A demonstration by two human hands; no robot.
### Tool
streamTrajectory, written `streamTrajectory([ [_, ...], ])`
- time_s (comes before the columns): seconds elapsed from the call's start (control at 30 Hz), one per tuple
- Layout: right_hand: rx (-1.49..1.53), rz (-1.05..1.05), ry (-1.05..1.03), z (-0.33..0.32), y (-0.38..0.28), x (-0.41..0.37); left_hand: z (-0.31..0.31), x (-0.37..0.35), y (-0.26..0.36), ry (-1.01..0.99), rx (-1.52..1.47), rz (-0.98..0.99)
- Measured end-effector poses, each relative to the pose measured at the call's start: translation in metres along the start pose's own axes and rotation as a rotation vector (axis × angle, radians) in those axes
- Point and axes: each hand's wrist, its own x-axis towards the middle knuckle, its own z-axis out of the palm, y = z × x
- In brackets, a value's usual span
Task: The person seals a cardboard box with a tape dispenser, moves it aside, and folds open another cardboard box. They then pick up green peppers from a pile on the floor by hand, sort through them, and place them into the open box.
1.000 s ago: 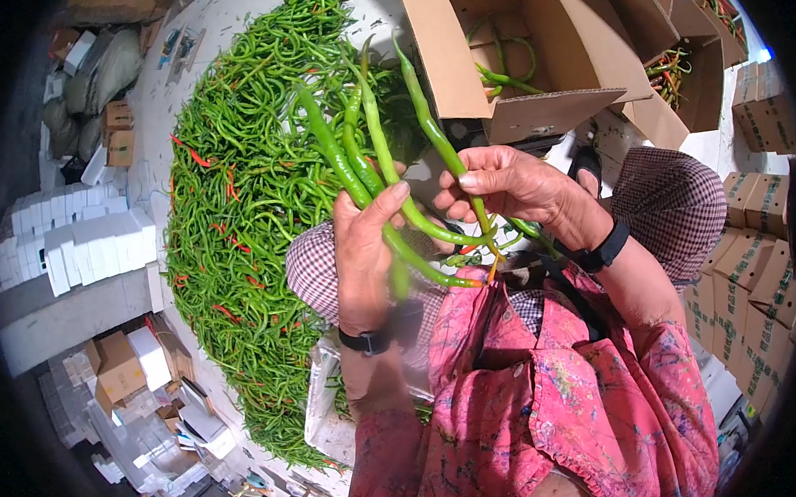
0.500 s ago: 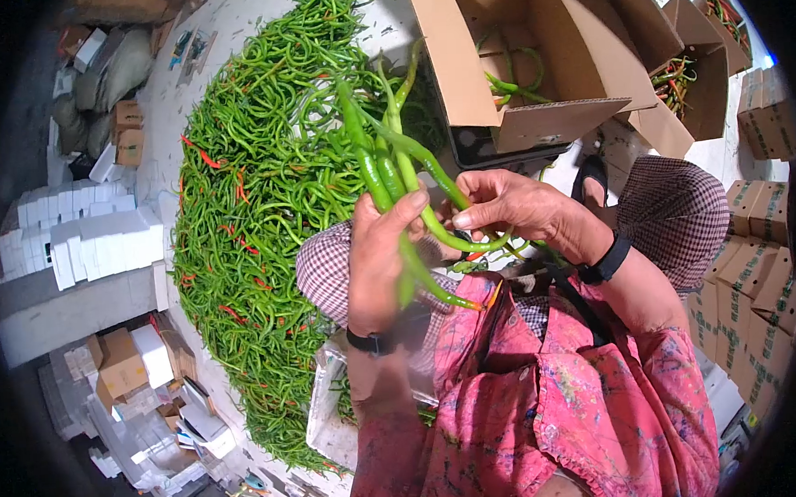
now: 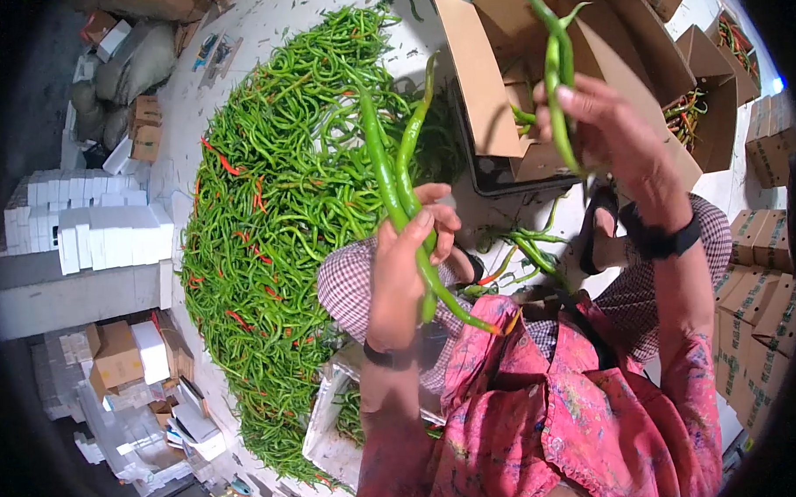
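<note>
- Gripping long green chillies upright, the left hand has fingers curled round them above the lap.
- The right hand pinches a chilli pair over the open cardboard box.
- The chilli heap lies beyond.

The right hand lifts away from the left hand, carrying one pepper up over the box.
</note>
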Motion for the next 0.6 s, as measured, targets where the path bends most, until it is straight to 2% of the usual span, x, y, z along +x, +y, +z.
streamTrajectory([
  [0.07, -0.134, 0.041, 0.106, -0.020, -0.019, 0.016, 0.001, 0.000, 0.000, -0.021, 0.003, 0.025],
  [0.1, -0.374, -0.076, 0.140, -0.054, -0.006, 0.043, 0.002, 0.000, 0.000, -0.023, -0.018, 0.017],
  [0.13, -0.374, -0.083, 0.140, -0.056, -0.005, 0.043, 0.003, -0.001, 0.001, -0.025, -0.039, 0.009],
  [0.2, -1.128, -0.476, 0.422, -0.058, -0.004, 0.045, 0.003, -0.002, 0.003, -0.046, -0.061, 0.019],
  [0.27, -0.665, -0.445, 0.302, -0.032, 0.016, 0.030, 0.004, -0.005, 0.004, -0.001, -0.028, -0.026],
  [0.3, -0.472, -0.247, 0.101, -0.013, 0.014, 0.028, 0.007, -0.005, 0.005, 0.028, -0.004, -0.040],
  [0.33, -0.347, -0.135, 0.008, 0.007, 0.014, 0.020, 0.010, -0.006, 0.007, 0.021, 0.000, -0.042],
  [0.43, -0.048, 0.006, -0.150, 0.040, 0.033, 0.008, 0.021, -0.011, 0.012, 0.037, 0.165, -0.099],
  [0.53, 0.267, 0.086, -0.120, 0.052, 0.061, 0.012, 0.025, -0.014, 0.008, -0.011, 0.291, -0.156],
  [0.6, 0.262, 0.085, -0.067, 0.051, 0.062, 0.013, 0.021, -0.016, 0.003, -0.024, 0.381, -0.237],
])
